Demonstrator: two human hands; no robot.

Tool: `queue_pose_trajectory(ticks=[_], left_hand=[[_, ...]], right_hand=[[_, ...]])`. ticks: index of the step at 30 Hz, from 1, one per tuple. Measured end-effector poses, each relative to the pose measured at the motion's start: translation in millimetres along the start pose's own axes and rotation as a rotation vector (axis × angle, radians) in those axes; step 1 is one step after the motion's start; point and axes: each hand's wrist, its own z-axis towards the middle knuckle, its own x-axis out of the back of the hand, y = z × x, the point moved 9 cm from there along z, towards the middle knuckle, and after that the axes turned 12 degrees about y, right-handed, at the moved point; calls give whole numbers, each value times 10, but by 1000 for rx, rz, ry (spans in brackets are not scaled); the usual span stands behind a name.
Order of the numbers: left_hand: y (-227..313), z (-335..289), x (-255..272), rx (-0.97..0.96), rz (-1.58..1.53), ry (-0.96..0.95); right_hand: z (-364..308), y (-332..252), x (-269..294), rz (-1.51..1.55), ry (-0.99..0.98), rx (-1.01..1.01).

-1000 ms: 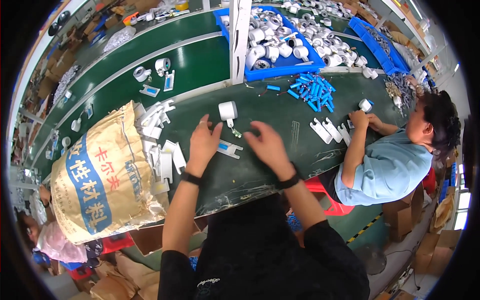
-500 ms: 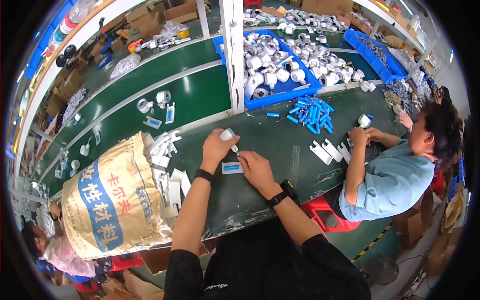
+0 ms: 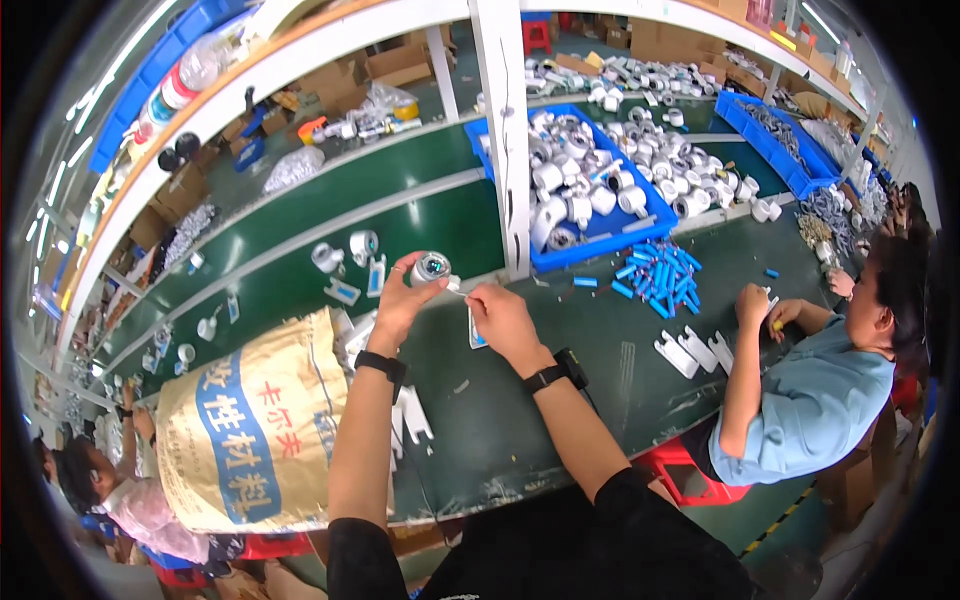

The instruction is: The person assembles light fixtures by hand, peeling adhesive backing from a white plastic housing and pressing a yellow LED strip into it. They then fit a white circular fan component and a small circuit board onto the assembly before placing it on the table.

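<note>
My left hand point(image 3: 398, 308) is closed around a white round device head point(image 3: 432, 268), its dark, glassy face turned up. A short white neck sticks out from the head toward my right hand point(image 3: 508, 322). The fingertips of that hand pinch a thin wire beside the neck; its end is hidden. Partly under my right hand, a white handle shell point(image 3: 475, 328) with a blue battery in it lies on the bench.
A large printed sack point(image 3: 250, 420) with white shells stands left. Loose blue batteries point(image 3: 658, 278) lie right of centre, before a blue bin point(image 3: 600, 255) of device heads. A co-worker point(image 3: 800, 390) sits at right. A white post point(image 3: 503, 130) rises at the bench's far edge.
The device head has been lifted and tipped so its glassy face shows. My right hand has moved slightly up, now partly over the handle shell. The whole view has shifted.
</note>
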Motion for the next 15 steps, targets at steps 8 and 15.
queue_pose_trajectory(ticks=[8, 15], left_hand=[[-158, 1002, 425, -63, 167, 142], [-468, 1562, 542, -54, 214, 189]], right_hand=[[568, 549, -937, -24, 90, -137], [646, 1001, -1526, -64, 134, -274]])
